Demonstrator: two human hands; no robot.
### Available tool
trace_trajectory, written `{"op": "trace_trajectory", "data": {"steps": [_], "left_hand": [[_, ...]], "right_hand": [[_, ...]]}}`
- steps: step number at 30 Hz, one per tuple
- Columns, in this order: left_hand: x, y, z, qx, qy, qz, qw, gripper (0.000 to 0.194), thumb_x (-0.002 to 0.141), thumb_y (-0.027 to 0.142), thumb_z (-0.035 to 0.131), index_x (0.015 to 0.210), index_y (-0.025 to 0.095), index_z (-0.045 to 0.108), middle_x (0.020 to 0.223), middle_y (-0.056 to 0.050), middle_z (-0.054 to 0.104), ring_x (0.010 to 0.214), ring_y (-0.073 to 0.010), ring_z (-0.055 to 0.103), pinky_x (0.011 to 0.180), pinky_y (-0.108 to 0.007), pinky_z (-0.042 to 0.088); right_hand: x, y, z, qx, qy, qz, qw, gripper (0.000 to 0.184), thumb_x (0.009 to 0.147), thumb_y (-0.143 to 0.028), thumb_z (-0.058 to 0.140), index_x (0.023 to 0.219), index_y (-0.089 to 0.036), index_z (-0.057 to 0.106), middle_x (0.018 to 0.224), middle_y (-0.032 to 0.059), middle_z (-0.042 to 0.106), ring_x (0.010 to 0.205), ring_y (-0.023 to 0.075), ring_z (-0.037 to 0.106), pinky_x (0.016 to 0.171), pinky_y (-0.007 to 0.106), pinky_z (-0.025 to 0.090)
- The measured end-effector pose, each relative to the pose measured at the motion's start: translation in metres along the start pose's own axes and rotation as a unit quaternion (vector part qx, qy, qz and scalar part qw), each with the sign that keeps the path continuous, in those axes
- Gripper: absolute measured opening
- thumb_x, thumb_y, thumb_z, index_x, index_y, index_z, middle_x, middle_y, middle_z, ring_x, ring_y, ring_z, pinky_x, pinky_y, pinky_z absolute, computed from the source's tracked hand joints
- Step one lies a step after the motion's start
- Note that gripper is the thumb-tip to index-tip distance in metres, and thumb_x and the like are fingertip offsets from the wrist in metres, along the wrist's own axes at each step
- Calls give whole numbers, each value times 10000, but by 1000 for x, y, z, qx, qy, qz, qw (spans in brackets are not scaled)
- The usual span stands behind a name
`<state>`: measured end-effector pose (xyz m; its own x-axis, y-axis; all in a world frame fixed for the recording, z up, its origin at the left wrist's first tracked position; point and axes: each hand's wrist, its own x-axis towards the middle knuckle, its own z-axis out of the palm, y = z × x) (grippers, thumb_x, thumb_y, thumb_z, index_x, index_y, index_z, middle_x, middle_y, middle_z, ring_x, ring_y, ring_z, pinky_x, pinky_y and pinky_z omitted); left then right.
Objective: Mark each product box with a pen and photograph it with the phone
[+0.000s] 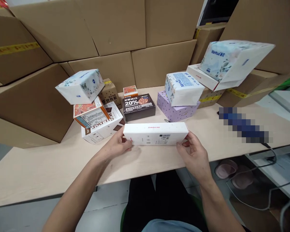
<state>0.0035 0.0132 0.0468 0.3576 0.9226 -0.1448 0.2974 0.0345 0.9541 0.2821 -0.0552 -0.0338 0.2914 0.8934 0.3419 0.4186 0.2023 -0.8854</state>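
A long white box (142, 137) with small red and grey print stands on its long side near the table's front edge. My left hand (119, 143) grips its left end, thumb on the front face. At the other end, my right hand (193, 151) holds the box between thumb and fingers. Just behind it lies a black box (139, 109) marked 20%. To the right of that, a purple dotted box (177, 111) carries a tissue pack (183, 90). On the left, a white box (99, 133) lies beneath an orange-edged box (91, 114), with another tissue pack (81, 85) on top.
Large cardboard boxes (111, 29) wall in the table (70, 170) at the back and sides. A tissue pack (232, 61) tops a stack at the back right. A small orange box (130, 91) stands behind the black one. A pixelated dark blue object (241, 125) with a cable lies right.
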Motion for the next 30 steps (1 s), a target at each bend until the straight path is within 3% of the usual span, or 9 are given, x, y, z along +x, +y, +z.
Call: {"op": "trace_trajectory", "data": {"steps": [4, 9, 18, 22, 25, 27, 30], "left_hand": [[2, 3, 0, -6, -5, -1, 1000, 277, 660, 115, 647, 915, 205, 587, 643, 49, 602, 505, -96, 526, 473, -210, 394], [5, 5, 0, -25, 14, -2, 1000, 328, 591, 77, 653, 892, 196, 605, 640, 53, 607, 455, -85, 489, 443, -213, 363], [0, -19, 1, -92, 54, -2, 994, 414, 596, 69, 640, 993, 185, 623, 739, 34, 668, 597, -127, 610, 565, -238, 467], [-12, -25, 3, -140, 86, -4, 986, 290, 667, 167, 613, 951, 172, 675, 752, -16, 700, 729, -171, 663, 695, -284, 517], [-22, -22, 1, -191, 105, -1, 976, 391, 726, 304, 636, 1081, 160, 715, 952, -83, 753, 830, -220, 687, 776, -352, 541], [-27, -19, -2, -236, 118, -7, 965, 522, 795, 486, 629, 1165, 130, 723, 1123, -135, 745, 975, -278, 692, 848, -395, 545], [-32, -17, -5, -256, 149, -20, 955, 601, 804, 632, 647, 1095, 122, 772, 1272, -155, 707, 1236, -344, 612, 971, -400, 515]], "right_hand": [[1, -4, 1, 12, -2, 32, 999, 567, 865, -402, 656, 1405, -274, 540, 1109, 67, 649, 839, 189, 583, 801, 403, 553], [6, -17, -1, -14, -34, 49, 998, 584, 853, -402, 663, 1396, -228, 538, 1056, 61, 653, 846, 190, 585, 784, 384, 526], [8, -23, -1, 7, -34, 27, 999, 536, 866, -363, 644, 1370, -206, 558, 1106, 71, 704, 796, 176, 605, 800, 393, 563], [7, -19, 0, 15, -39, 6, 999, 542, 863, -338, 651, 1377, -193, 557, 1145, 93, 710, 845, 203, 645, 829, 422, 580], [5, -15, 0, 20, -47, -26, 998, 518, 868, -276, 636, 1376, -210, 559, 1294, 115, 673, 1094, 263, 665, 966, 468, 556], [5, -14, -1, 27, -55, -54, 997, 503, 870, -202, 599, 1371, -228, 566, 1378, 107, 635, 1250, 273, 616, 1042, 467, 529], [5, -13, -3, 24, -65, -92, 993, 534, 861, -99, 535, 1372, -246, 576, 1404, 85, 623, 1311, 253, 588, 1087, 449, 512]]}}
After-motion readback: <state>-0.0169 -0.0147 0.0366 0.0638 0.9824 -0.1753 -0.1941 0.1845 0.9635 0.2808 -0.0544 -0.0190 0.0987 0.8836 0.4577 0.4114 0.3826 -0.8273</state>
